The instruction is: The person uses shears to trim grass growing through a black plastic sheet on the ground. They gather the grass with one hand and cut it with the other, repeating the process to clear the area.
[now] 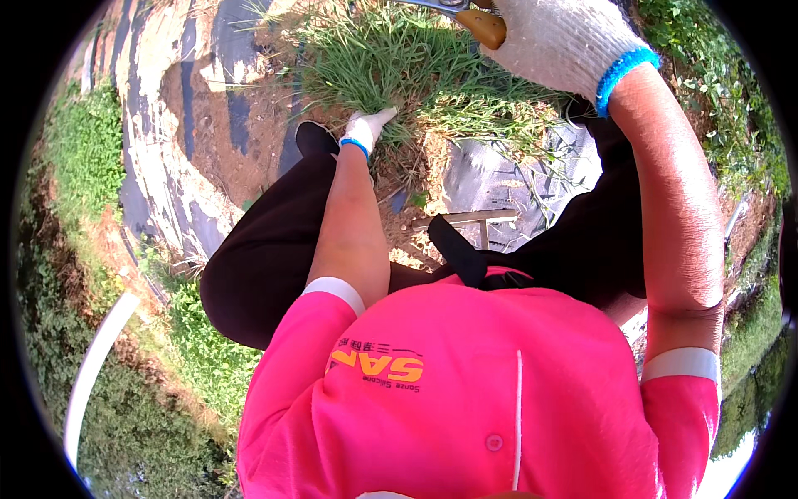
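My left hand (pixel 368 128), in a white knit glove with a blue cuff, is low at the base of a clump of long green grass (pixel 374 68). Its fingers are partly hidden among the blades, so their grip is unclear. At the top right, my right hand (pixel 555 43), gloved the same way and raised nearer the camera, is closed around a tool with orange-brown handles (pixel 483 28) and a metal part, perhaps pruning shears. The tool's far end is cut off by the frame's top edge.
Dark plastic sheeting (pixel 480 168) lies under cut or flattened grass between my legs. A small wooden frame (pixel 467 217) stands close to my body. Bare soil (pixel 212 118) and more sheeting are at the left. Leafy plants (pixel 717 81) grow at the right, and a white curved pole (pixel 93 374) is at lower left.
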Tool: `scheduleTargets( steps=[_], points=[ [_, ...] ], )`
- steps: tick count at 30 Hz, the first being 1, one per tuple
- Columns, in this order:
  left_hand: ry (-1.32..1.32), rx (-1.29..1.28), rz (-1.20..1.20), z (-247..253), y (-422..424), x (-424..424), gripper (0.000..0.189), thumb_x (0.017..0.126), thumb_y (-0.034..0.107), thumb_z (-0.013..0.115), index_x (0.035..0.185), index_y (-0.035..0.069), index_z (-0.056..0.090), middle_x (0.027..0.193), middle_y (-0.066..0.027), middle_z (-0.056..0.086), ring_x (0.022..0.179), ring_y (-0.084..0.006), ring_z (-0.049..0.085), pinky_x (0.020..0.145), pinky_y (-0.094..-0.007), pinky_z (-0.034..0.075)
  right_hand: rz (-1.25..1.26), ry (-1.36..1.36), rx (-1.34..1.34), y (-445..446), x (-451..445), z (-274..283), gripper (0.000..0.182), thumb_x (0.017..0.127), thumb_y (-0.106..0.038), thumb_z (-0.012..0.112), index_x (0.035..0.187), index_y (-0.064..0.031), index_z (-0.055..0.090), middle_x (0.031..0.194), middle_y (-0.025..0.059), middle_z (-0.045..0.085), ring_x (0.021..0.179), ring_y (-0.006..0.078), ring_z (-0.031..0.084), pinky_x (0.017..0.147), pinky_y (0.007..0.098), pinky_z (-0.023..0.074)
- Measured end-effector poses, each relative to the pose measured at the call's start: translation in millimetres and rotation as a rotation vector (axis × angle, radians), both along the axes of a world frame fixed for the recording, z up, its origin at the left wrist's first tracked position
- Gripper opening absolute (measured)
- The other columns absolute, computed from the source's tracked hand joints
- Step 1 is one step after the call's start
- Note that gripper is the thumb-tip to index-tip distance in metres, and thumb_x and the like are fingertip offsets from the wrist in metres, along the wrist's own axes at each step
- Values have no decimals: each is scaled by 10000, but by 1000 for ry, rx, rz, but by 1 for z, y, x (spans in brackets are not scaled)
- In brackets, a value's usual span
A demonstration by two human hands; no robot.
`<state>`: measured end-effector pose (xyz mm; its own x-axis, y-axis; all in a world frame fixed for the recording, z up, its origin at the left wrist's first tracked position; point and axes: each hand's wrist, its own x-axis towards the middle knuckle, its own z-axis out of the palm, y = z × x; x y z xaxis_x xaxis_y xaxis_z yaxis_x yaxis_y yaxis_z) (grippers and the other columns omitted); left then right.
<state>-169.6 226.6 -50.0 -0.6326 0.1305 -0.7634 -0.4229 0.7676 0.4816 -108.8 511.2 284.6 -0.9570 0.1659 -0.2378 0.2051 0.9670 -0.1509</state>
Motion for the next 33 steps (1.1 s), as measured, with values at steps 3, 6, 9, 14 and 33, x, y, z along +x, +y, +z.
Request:
scheduleTargets(
  steps=[3, 6, 9, 14, 33],
  points=[
    [235, 28, -215, -13, -10, -8, 630, 792, 531, 733, 1149, 19, 651, 1154, -99, 695, 1076, -239, 640, 916, -348, 472, 48, 89, 44, -10, -2, -6, 365, 835, -357, 628, 771, -8, 710, 733, 235, 666, 693, 409, 671, 643, 476, 543],
    [155, -37, 237, 6, 13, 5, 570, 780, 445, 769, 1120, 5, 644, 1101, -94, 704, 1024, -229, 650, 887, -337, 481, 5, -16, 59, -14, -2, -7, 363, 830, -367, 639, 808, -13, 715, 808, 253, 674, 726, 415, 674, 693, 483, 550],
    [-51, 93, 494, -6, 9, -4, 447, 779, 278, 811, 1086, -10, 660, 1044, -106, 674, 903, -189, 617, 749, -351, 513, 52, -183, 71, -8, 2, -46, 346, 805, -340, 675, 969, -35, 675, 899, 205, 689, 828, 367, 683, 760, 457, 555],
    [-28, 162, 379, -64, -52, -5, 773, 726, 427, 808, 1258, -65, 540, 1167, -175, 643, 1042, -278, 601, 924, -389, 451, 185, -448, 99, -36, -6, -142, 284, 737, -198, 637, 967, -78, 752, 1004, 163, 720, 919, 308, 704, 797, 427, 568],
    [-74, -30, 0, 1, -66, -30, 642, 782, 537, 722, 1175, 32, 681, 1158, -143, 683, 1067, -233, 616, 935, -326, 440, 264, -400, -41, -115, 26, -285, 393, 790, -314, 686, 1076, -49, 635, 1038, 140, 672, 997, 302, 654, 848, 442, 482]
  ],
)
